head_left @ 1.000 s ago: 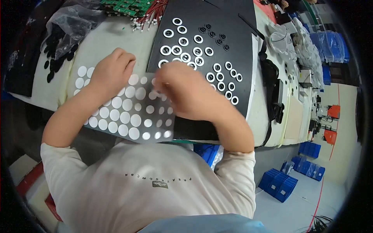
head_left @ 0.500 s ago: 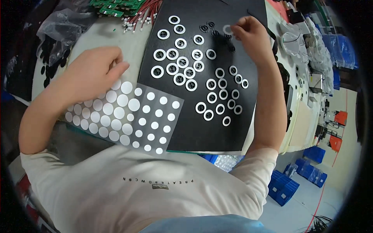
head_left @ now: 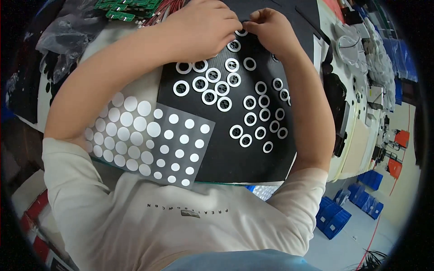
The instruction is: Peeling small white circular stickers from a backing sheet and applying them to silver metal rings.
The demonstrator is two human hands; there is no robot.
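Near the far part of the black mat (head_left: 226, 158), my two hands come close together over one white ring (head_left: 242, 33), partly covered by fingers. My right hand (head_left: 272, 35) pinches at the ring's edge with thumb and forefinger. From the other side my left hand (head_left: 205, 32) reaches in, its fingers curled and closed by the ring; what they grip is hidden. Several white rings with black centres, such as one ring (head_left: 224, 104), lie spread over the mat. Under my left forearm is a translucent sheet (head_left: 205, 143) bearing white round discs of different sizes.
Green circuit boards (head_left: 122, 11) and red wires (head_left: 169, 9) sit at the far left, beside a crumpled clear plastic bag (head_left: 72, 36). Dark parts (head_left: 337, 90) line the right side of the mat. Blue crates (head_left: 332, 217) stand on the floor at right.
My left hand has moved from above the disc sheet to the far part of the mat. My right hand has shifted left with the white ring, and the hands now meet.
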